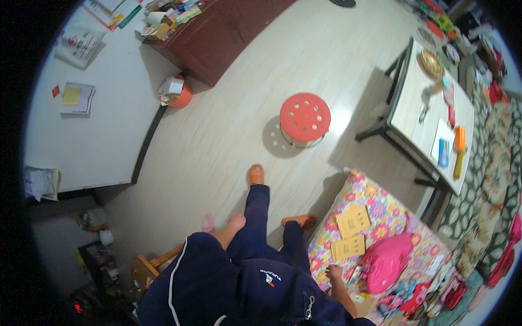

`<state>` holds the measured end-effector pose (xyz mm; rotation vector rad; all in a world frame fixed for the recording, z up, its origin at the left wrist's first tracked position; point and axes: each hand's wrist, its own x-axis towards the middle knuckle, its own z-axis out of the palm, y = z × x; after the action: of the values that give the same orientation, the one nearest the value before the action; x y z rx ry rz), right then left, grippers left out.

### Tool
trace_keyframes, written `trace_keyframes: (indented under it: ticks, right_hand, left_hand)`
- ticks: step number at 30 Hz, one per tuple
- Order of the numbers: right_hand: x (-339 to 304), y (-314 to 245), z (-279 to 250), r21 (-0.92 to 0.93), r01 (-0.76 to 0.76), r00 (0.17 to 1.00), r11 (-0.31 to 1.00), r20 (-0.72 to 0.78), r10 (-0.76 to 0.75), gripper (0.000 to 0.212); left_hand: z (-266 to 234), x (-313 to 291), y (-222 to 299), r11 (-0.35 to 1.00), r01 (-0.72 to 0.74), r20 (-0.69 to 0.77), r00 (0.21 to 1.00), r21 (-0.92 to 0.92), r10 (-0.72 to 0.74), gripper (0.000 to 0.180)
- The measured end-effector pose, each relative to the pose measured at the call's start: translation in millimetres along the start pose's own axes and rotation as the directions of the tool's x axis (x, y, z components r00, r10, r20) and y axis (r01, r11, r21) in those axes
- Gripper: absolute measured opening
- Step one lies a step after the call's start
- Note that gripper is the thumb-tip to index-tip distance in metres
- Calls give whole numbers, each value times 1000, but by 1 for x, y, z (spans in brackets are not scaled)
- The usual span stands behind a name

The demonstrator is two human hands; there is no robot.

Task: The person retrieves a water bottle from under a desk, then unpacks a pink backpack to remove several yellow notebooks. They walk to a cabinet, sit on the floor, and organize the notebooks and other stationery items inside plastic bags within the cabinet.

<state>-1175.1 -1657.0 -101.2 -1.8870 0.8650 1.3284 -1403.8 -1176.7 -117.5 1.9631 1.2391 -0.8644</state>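
My left hand lies against the side of my dark trouser leg near the knee. Its fingers are too blurred to make out, and nothing shows in it. My right hand is over the edge of a flower-patterned cover, fingers loosely apart with nothing in them. Just beyond it are two flat yellow booklets or packets, the nearer one closest to the hand and the farther one above it. A bright pink bag or bundle lies to the hand's right.
A red round stool stands on the floor ahead. At right is a white-topped table with black legs; at left, a white counter and an orange bin. Crumpled clothes lie right of the pink bundle. A wooden chair edge shows at left.
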Motion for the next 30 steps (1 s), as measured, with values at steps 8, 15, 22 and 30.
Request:
trace_keyframes:
  ticks: [8, 15, 22, 30]
  right_hand:
    - [-87, -214, 176, -73, 284, 957, 956, 86, -278, 15]
    - [-73, -347, 367, -406, 557, 785, 725, 543, -298, 22]
    - [-114, -471, 449, -286, 406, 856, 868, 452, -251, 24]
    - [53, -623, 430, -783, 502, 864, 368, 477, -162, 20]
  left_hand:
    - [-56, 48, -94, 825, 9, -14, 1000, -566, -21, 26]
    - [-255, 77, -153, 181, 53, -2, 956, -982, -294, 15]
    - [-231, 109, -233, 216, 398, 329, 898, -892, -294, 20]
    - [-366, 203, -103, 260, 276, 231, 954, -925, -191, 29]
